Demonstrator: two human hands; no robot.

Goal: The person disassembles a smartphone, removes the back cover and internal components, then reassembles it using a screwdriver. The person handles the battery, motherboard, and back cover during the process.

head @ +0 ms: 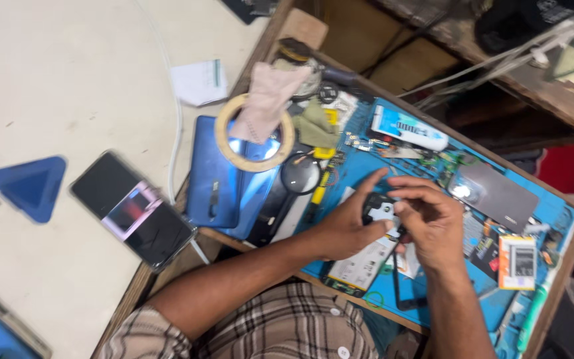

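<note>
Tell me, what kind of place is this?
Probably a phone repair bench. A blue work mat is covered in small parts, a magnifying glass lies on it, and both hands work on an opened phone.

Blue mat (559, 213) holds magnifier (300, 173), tape ring (255, 133), grey phone back (496, 195). White table (68, 73): dark phone (134, 209), blue triangle pick (29, 186), paper pad (199, 82).

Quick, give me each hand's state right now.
Left hand: grip closed on the small black-and-white part.
Right hand: fingers curled onto the same part.
</note>
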